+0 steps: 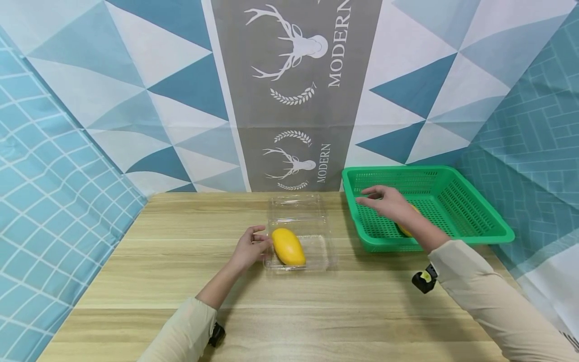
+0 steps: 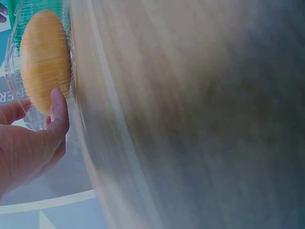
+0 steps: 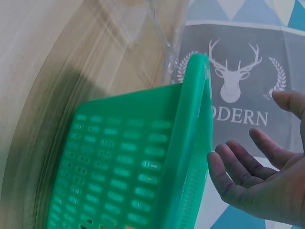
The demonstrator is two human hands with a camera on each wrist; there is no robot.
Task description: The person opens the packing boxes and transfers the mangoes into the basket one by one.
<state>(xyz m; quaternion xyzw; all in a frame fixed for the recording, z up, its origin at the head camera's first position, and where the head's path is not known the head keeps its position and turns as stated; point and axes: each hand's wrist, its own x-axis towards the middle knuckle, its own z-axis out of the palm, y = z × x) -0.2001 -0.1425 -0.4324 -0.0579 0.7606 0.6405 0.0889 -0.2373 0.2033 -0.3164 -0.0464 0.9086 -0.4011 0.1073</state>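
Observation:
A yellow mango (image 1: 288, 247) lies in the left part of a clear plastic clamshell box (image 1: 318, 249), whose lid is folded back toward the wall. At the box's left edge, my left hand (image 1: 251, 247) pinches the thin plastic beside the mango; the left wrist view shows thumb and fingers (image 2: 59, 112) at that end. My right hand (image 1: 386, 201) hangs over the left part of a green basket (image 1: 486, 206), fingers loosely bent with nothing in them. Inside the basket lies another yellow fruit (image 1: 404, 230), mostly hidden behind the right wrist.
The wooden table (image 1: 316, 311) meets a patterned backdrop (image 1: 294, 115) just behind the box and basket. Blue tiled-print cloth (image 1: 54, 191) borders the left side, and more hangs on the right beside the basket. The basket's perforated side rises above the tabletop.

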